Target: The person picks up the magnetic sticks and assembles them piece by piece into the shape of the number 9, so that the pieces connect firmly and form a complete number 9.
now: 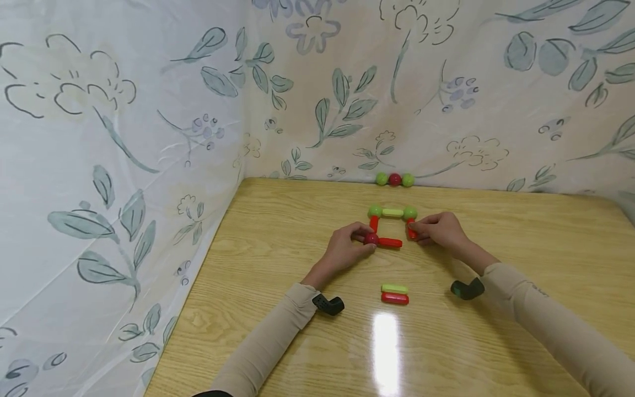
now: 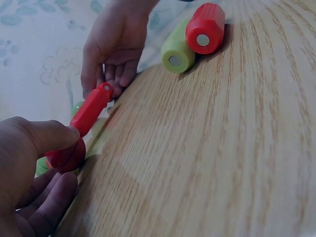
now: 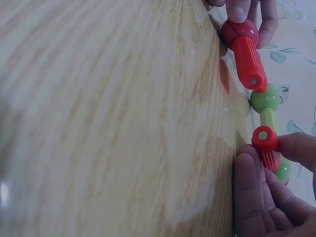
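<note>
So, just right of centre, left grip point(image 1: 351, 247) pinches the maroon ball point(image 1: 371, 239), right grip point(image 1: 441, 230) a red rod point(image 1: 412, 232); looks like the lining-up step, next probably calls for a spare ball point(image 1: 394, 180) at the open corner.

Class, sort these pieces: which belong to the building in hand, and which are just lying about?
In use:
- dark red ball
- shape's three red rods
- far lime rod between two green balls

Apparently spare:
- near lime rod
- near red rod
- back row of three balls
</note>
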{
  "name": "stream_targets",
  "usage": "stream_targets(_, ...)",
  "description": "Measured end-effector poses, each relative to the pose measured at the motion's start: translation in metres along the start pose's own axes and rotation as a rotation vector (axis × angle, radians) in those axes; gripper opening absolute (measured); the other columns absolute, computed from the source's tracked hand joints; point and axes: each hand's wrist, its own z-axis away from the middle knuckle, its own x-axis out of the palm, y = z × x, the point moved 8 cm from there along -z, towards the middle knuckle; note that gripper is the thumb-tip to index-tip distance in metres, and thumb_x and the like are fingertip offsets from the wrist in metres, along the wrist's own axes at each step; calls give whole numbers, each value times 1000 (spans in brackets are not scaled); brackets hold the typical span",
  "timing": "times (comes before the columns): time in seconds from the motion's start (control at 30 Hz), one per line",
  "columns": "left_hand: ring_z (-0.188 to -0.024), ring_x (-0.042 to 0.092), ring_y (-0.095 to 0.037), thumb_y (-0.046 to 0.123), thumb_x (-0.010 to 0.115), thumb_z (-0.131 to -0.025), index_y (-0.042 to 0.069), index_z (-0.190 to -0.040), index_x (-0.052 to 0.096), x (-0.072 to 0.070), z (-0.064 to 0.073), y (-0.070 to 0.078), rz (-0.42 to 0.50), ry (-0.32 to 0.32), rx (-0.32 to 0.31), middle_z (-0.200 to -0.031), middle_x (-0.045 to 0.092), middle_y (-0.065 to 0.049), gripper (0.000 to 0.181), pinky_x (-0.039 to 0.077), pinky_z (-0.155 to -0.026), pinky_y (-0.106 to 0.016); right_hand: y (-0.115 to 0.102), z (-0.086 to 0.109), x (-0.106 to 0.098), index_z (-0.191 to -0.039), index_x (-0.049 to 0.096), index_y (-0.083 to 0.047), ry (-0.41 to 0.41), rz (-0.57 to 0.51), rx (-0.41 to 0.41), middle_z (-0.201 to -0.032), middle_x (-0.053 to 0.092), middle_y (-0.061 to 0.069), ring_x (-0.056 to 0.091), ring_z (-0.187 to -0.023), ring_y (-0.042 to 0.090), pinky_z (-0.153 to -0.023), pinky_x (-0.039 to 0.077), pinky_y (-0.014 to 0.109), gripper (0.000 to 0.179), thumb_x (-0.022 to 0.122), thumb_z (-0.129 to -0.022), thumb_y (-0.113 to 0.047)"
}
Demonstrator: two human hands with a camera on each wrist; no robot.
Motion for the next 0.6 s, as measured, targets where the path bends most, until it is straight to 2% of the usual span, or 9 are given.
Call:
stream_targets(0.3, -94, 64, -8, 18, 80, -87, 20, -112, 68, 0, 0, 0, -4, 5, 1, -105, 67, 10, 28, 52, -79, -26, 0, 1, 0, -122, 61, 14, -2, -8, 18, -86, 73, 7, 71, -75, 13, -73, 59, 34, 52, 72, -95, -28)
stream_targets(0.6, -93, 64, -7, 17, 80, -86, 19, -112, 69, 0, -1, 0, -8, 6, 14, -104, 67, 9, 28, 52, -78, -24, 1, 3, 0, -118, 63, 14, 25, -39, -6, -82, 73, 5, 71, -72, 14, -71, 59, 34, 52, 74, -92, -30)
